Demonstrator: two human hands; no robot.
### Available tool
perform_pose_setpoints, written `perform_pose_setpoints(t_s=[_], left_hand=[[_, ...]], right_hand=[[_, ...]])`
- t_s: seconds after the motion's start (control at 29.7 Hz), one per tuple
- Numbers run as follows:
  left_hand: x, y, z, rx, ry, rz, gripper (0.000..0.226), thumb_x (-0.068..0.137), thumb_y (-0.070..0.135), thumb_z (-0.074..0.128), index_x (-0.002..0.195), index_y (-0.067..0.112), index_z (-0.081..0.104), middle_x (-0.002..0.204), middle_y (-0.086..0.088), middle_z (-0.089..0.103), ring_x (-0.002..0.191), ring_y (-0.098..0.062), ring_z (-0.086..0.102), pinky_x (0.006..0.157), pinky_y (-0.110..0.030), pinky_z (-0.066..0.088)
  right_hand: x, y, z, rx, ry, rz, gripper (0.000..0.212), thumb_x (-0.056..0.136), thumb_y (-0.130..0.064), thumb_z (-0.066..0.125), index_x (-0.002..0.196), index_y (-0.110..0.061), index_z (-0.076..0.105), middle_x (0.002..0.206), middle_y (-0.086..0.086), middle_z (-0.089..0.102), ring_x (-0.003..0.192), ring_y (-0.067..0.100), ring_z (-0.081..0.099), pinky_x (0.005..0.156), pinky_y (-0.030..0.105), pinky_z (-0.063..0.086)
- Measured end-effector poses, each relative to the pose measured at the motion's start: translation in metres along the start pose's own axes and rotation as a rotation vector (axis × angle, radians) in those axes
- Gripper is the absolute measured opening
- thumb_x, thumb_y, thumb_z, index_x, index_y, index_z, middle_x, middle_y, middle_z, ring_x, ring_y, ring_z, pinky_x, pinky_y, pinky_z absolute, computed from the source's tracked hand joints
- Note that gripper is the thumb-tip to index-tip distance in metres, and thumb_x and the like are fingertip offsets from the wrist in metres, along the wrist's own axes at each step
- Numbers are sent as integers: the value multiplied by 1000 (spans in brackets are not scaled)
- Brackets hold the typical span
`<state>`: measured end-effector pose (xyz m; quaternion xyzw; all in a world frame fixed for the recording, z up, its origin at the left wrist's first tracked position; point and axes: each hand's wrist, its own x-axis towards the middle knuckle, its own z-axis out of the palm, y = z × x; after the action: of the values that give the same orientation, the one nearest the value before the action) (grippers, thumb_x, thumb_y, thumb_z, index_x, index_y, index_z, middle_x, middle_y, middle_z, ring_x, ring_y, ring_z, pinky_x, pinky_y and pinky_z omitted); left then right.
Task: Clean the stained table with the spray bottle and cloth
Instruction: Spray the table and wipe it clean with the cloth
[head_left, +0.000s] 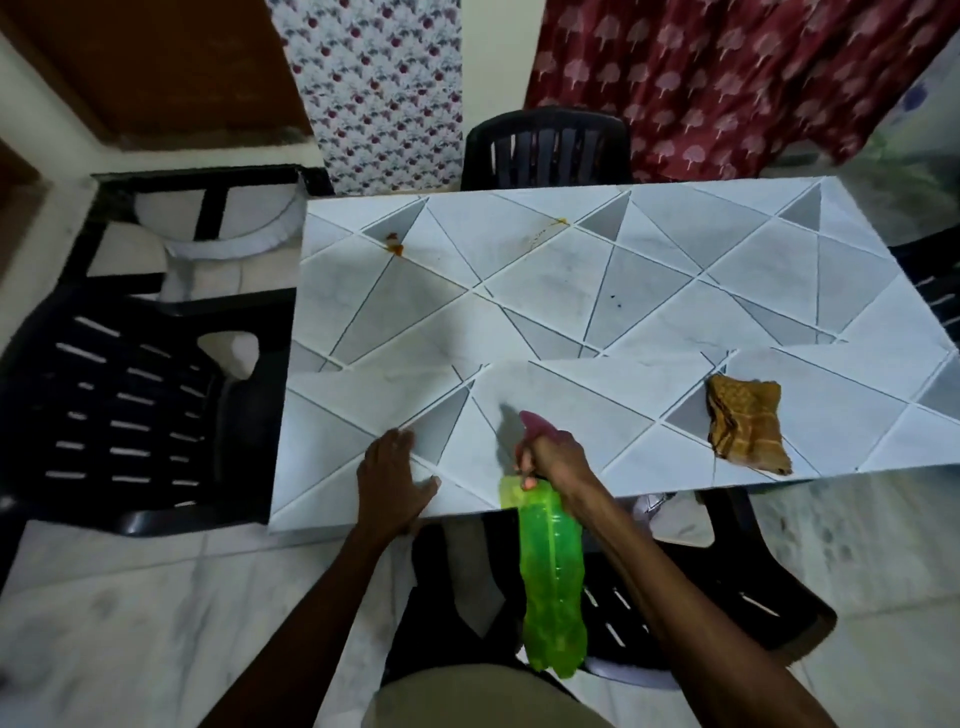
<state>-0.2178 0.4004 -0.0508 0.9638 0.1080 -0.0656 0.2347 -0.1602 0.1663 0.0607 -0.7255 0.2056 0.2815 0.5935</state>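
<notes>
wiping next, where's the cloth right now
Head view: the cloth lies on the table by its near right edge, right of the right hand holding the spray bottle.

Two bare forearms (675, 587), khaki-beige garment (467, 699) low between them

The surface (649, 270) shows pale grey triangles with orange stains (395, 244); the bottle (550, 571) is bright green with a pink nozzle (535, 423); the cloth (745, 423) is mustard-brown checked.
</notes>
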Motion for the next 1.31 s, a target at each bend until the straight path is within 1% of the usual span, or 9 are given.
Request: perform_pose_setpoints(t_s=[0.1, 0.2, 0.34, 0.51, 0.64, 0.91, 1.11, 1.25, 1.31], left_hand=[[-18, -21, -9, 18, 1, -75, 92, 60, 60, 65, 136, 11, 51, 141, -15, 51, 129, -38, 48, 103, -52, 44], [-35, -48, -20, 4, 29, -167, 101, 57, 64, 65, 141, 12, 46, 147, -14, 45, 135, -37, 40, 107, -54, 36], [-64, -96, -40, -35, 83, -294, 111, 57, 72, 61, 146, 10, 40, 152, -14, 37, 141, -37, 31, 112, -53, 28], [-86, -133, -55, -62, 88, -285, 120, 56, 76, 59, 151, 9, 32, 157, -14, 29, 144, -37, 26, 112, -54, 25], [-76, -141, -52, -64, 103, -141, 113, 59, 75, 60, 144, 2, 43, 150, -21, 40, 139, -43, 35, 108, -58, 35], [-38, -81, -28, -1, -85, 128, 112, 62, 78, 49, 155, 19, 26, 164, -6, 15, 152, -31, 9, 121, -51, 16], [-11, 4, 2, 58, -200, 290, 109, 65, 72, 62, 154, 20, 26, 163, -6, 17, 151, -29, 10, 121, -48, 11], [5, 62, 23, 72, -243, 349, 108, 62, 71, 63, 152, 20, 30, 162, -4, 19, 151, -29, 12, 122, -49, 10], [12, 86, 31, 56, -261, 356, 107, 65, 64, 72, 152, 19, 30, 162, -5, 18, 151, -29, 11, 121, -46, 10]], right_hand=[[-16, 3, 41, -42, -164, -3, 26, 75, -15, 51, 65, -20, 74, 69, 22, 56, 49, 24, 52, 51, 32, 50], [-24, 16, 80, -98, -277, -8, 24, 92, -26, 59, 83, -9, 74, 70, 16, 60, 51, 16, 53, 41, 25, 46], [-35, 33, 128, -334, -274, -65, 32, 70, -27, 53, 84, -11, 77, 56, 1, 63, 44, 20, 57, 51, 36, 56], [-48, 40, 156, -378, -428, -71, 42, 69, -14, 48, 100, 0, 73, 73, 11, 67, 57, 17, 57, 59, 35, 56], [-52, 50, 143, -467, -327, -4, 34, 76, -3, 46, 92, -4, 77, 57, -16, 64, 45, 22, 54, 55, 38, 54], [-63, 63, 34, -135, -5, 188, 36, 91, 4, 43, 91, -20, 70, 54, 5, 59, 36, 14, 48, 39, 20, 38], [-65, 86, -62, 163, 334, 29, 32, 101, 2, 44, 130, -3, 57, 47, 5, 60, 42, 14, 60, 43, 23, 49], [-82, 86, -106, 213, 377, 67, 15, 85, -21, 59, 95, -12, 67, 61, 14, 57, 47, 24, 55, 46, 28, 46], [-84, 86, -119, 191, 314, 60, 30, 71, -33, 65, 76, -3, 67, 63, 21, 58, 55, 28, 54, 54, 33, 46]])
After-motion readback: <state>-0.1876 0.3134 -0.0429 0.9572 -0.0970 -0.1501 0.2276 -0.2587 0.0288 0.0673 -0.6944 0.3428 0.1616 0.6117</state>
